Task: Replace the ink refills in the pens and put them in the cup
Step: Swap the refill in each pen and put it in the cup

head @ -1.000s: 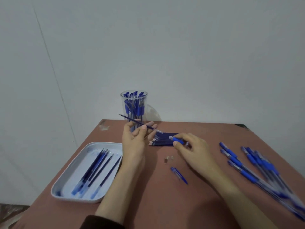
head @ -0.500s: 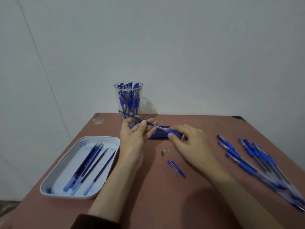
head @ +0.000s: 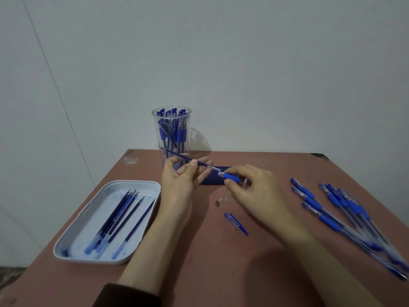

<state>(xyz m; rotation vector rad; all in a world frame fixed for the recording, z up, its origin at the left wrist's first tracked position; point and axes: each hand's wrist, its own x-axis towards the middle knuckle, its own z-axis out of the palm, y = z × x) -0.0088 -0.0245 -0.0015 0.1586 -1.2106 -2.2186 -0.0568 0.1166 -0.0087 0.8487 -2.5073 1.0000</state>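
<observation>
My left hand (head: 180, 180) pinches a thin blue ink refill (head: 177, 155) whose tip points up and left. Its rear end sits at the mouth of a pen barrel with a blue grip (head: 231, 177), which my right hand (head: 254, 191) holds. A clear cup (head: 171, 129) with several blue pens stands behind my left hand. A flat row of new refills (head: 212, 181) lies under my hands, partly hidden. A pen cap (head: 235, 223) and small clear pen parts (head: 222, 200) lie in front of my right hand.
A white tray (head: 73, 231) with several used refills sits at the left front. A pile of several blue pens (head: 336, 213) spreads along the table's right side. The brown table (head: 221, 273) ends at a grey wall behind the cup.
My right hand has brought the pen barrel up to the rear end of the refill held in my left hand. The view has shifted slightly.
</observation>
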